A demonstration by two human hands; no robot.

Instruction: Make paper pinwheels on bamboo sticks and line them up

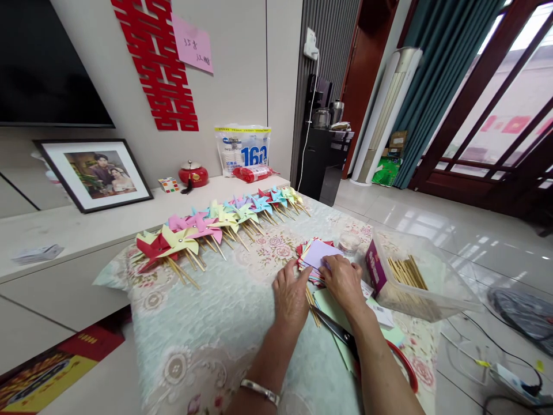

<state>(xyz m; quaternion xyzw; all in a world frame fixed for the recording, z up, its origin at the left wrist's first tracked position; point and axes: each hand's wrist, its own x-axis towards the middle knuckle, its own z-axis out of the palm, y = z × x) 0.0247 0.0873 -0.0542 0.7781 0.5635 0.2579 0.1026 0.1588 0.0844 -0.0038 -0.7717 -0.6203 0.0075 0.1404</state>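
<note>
Left hand: the left hand (290, 291) lies flat on the cloth, fingertips pressed to the near edge of the paper stack (314, 256); it pins the stack and clasps nothing.
Right hand: the right hand (344, 279) rests on top of the same stack, fingers curled over the pale lilac top sheet; whether a sheet is pinched I cannot tell.
Where the paper is: mid-table, between the two hands and the small clear jar (349, 242).
Done so far: a long row of finished pinwheels (216, 225) lies along the far edge of the table, sticks pointing toward the person; I judge a good batch complete.
Left to do: the stack looks thick, and a clear plastic box (432, 288) holds a bundle of bare wooden sticks (406, 272), so plenty seems to remain.
Materials: thin matte paper squares in red, pink, yellow, green, blue; the pinwheels have folded pointed vanes.
Table cover: a pale cloth (207, 323) with a raised floral pattern, soft and slightly rumpled.
Tools near: scissors (345, 337) with dark blades and red handles lie just by the right forearm, over green sheets.
Wrist: a metal bracelet (260, 391) sits on the left arm.
</note>
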